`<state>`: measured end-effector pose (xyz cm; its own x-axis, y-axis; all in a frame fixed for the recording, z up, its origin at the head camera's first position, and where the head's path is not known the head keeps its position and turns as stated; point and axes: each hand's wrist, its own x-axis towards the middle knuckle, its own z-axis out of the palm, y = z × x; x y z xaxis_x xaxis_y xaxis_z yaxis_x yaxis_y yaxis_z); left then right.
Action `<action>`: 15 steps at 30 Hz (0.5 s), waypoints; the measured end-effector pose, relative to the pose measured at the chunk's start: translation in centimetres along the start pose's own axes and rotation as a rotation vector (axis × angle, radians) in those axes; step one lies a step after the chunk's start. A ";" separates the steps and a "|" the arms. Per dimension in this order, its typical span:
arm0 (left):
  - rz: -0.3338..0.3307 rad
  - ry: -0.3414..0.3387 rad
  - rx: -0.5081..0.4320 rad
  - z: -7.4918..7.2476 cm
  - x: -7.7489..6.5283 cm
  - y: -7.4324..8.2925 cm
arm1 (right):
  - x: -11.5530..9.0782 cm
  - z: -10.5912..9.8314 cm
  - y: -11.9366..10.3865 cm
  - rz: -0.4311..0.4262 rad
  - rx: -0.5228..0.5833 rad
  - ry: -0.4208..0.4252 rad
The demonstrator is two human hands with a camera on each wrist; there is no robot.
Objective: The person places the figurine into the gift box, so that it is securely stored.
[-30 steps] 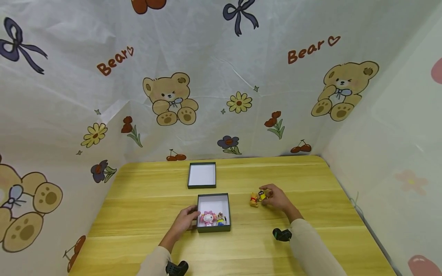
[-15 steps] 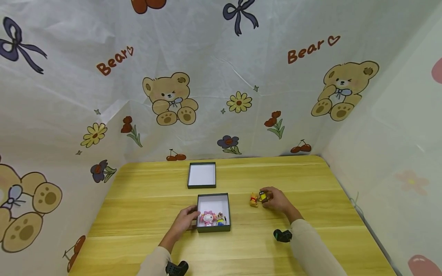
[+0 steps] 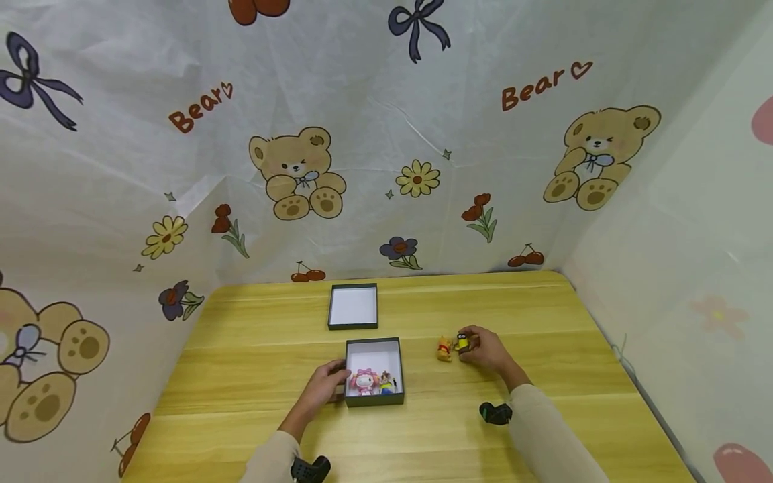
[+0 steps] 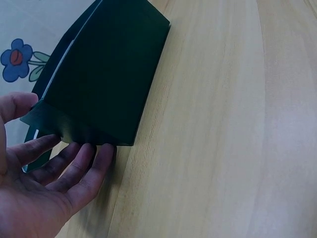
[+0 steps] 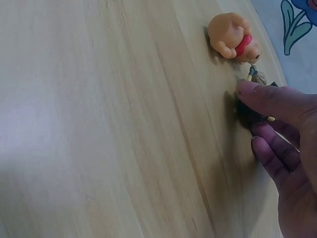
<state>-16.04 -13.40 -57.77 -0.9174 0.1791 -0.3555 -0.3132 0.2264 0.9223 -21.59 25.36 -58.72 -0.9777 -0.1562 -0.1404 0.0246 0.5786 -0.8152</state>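
Observation:
At the left side of an open dark green box [image 3: 374,400], my left hand [image 3: 323,387] holds the wall. Its thumb is at the rim and its fingertips [image 4: 104,151] are against the outer side. Inside the box, at the near end, are a pink figurine [image 3: 364,382] with a bow and a smaller figurine [image 3: 386,384] in yellow and blue. My right hand [image 3: 488,350] pinches a small yellow and black figurine [image 3: 462,343] between thumb and fingers. Just left of it lies an orange bear figurine [image 3: 443,349] with a red top, apart from my fingers.
The box lid [image 3: 353,306], white inside with dark green edges, lies on the wooden table [image 3: 260,335] behind the box. A patterned cloth wall [image 3: 362,235] rises at the table's back edge. Another pale wall [image 3: 664,268] stands on the right.
My right hand has shifted slightly right with the yellow and black figurine, turning it more upright and away from the bear figurine. The left hand and box have stayed put.

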 end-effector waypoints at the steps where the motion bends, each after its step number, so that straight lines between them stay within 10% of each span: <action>1: -0.003 0.001 -0.002 0.0 0.0 0.0 | 0.0 0.0 0.1 -0.005 -0.007 0.002; 15: 0.002 -0.004 -0.012 0.1 0.0 0.0 | -0.7 0.2 0.0 -0.055 -0.044 0.115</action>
<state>-16.01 -13.34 -57.78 -0.9170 0.1835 -0.3542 -0.3142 0.2148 0.9248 -20.85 25.29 -58.76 -0.9948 -0.0973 -0.0290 -0.0362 0.6067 -0.7941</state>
